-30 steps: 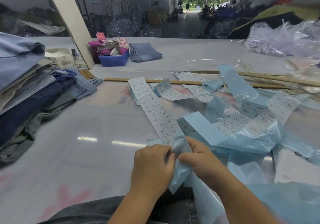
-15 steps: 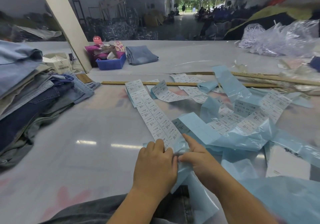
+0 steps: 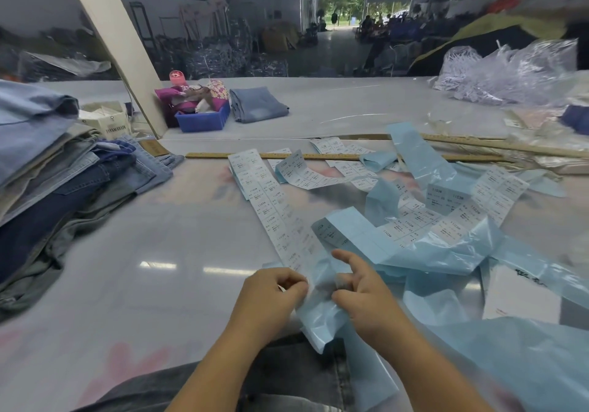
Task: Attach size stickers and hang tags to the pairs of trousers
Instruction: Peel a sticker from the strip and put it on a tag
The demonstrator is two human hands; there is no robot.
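Observation:
A long strip of white size stickers on pale blue backing paper runs from the table's middle down to my hands. My left hand pinches the strip's near end, fingers curled. My right hand is just right of it, thumb and bent fingers at the blue backing, index finger raised. Peeled blue backing paper lies tangled to the right with more sticker strips. A grey pair of trousers lies at the near edge under my forearms. A pile of folded jeans sits at the left.
Two wooden rulers lie across the table behind the stickers. A blue bin with cloth items and folded jeans sit further back. A white box stands by a slanted post. Clear plastic bags heap at the far right.
My hands have drawn slightly apart at the strip's end. My right index finger has lifted off the paper.

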